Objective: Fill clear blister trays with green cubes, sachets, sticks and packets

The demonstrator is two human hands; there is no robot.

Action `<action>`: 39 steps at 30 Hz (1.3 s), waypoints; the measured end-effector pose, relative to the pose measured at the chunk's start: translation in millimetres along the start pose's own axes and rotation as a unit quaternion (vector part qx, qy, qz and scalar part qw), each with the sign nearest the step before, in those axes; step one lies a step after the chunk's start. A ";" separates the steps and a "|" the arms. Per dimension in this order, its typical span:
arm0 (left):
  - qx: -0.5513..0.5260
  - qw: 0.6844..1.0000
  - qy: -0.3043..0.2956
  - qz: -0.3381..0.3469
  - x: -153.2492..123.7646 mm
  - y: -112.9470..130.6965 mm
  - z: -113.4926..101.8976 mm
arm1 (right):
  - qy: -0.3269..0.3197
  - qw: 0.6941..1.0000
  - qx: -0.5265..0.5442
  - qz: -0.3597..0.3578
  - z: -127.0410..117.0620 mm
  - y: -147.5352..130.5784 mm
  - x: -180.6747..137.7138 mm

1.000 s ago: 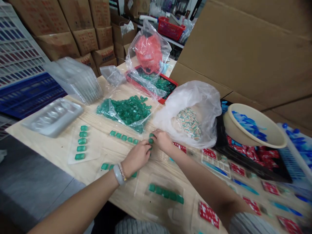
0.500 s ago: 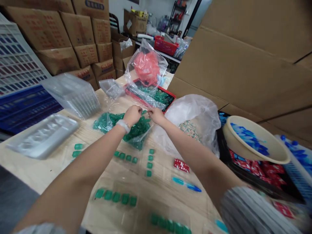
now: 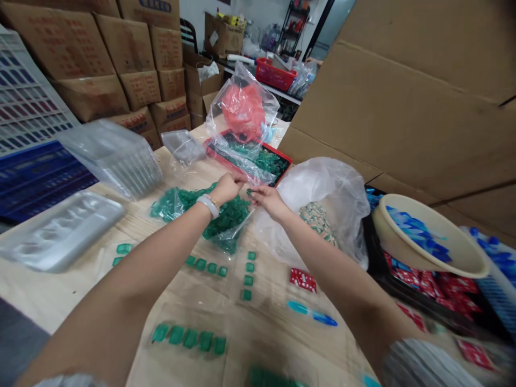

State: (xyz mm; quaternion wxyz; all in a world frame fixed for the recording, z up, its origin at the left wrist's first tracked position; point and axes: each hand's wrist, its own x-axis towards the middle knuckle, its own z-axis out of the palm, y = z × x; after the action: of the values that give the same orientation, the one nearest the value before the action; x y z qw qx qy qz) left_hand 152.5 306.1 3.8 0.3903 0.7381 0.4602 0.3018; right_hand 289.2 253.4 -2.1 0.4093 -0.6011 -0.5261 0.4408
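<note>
My right hand (image 3: 270, 200) pinches a small green translucent piece (image 3: 249, 192) between its fingertips. Close by on the left, my left hand (image 3: 229, 189) has its fingers pressed together; whatever is in them is too small to make out. Under both hands lies a clear plastic bag full of green pieces (image 3: 228, 223), partly covered by the left wrist. Nearer to me, similar green pieces stand in short rows: a slanted row (image 3: 205, 265), an upright row (image 3: 249, 279) and a front row (image 3: 191, 338), on what look like clear sheets.
Beyond the hands are a red tray (image 3: 278, 166) and a pink bag (image 3: 244, 112). Clear plastic trays (image 3: 116, 156) stand left. To the right are a white plastic bag (image 3: 326, 183), a cream basin (image 3: 427, 252) with blue pieces, a red packet (image 3: 303, 280) and a blue pen-like item (image 3: 312, 313).
My right hand has shifted slightly right, apart from the left, and the green piece now shows in its fingers. My left hand has moved a little right. The view has shifted slightly.
</note>
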 end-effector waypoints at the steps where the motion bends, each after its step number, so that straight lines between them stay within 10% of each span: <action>1: -0.077 0.997 -0.027 -0.015 -10.5 6.9 2.3 | -0.009 0.997 0.074 0.014 -3.6 -1.4 -12.7; 10: -0.432 0.886 -0.088 -0.143 -88.9 40.2 24.7 | -0.010 0.971 0.238 0.015 -9.8 -13.0 -91.2; 19: -0.546 0.794 -0.133 -0.230 -141.0 50.9 24.7 | 0.001 0.994 0.072 -0.078 -2.3 -16.9 -139.6; 25: -0.620 0.736 -0.136 -0.233 -168.0 57.4 23.2 | -0.035 0.985 0.170 -0.010 0.5 -24.1 -159.0; 39: -0.309 0.950 -0.001 -0.042 -185.4 58.8 38.7 | 0.004 0.990 0.133 0.042 11.7 -23.6 -176.7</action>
State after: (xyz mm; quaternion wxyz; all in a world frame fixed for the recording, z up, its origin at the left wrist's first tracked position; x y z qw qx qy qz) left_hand 136.7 109.0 18.1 0.6118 0.5617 0.3747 0.4120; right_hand 261.3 80.9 34.8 0.4691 -0.5648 -0.4354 0.5210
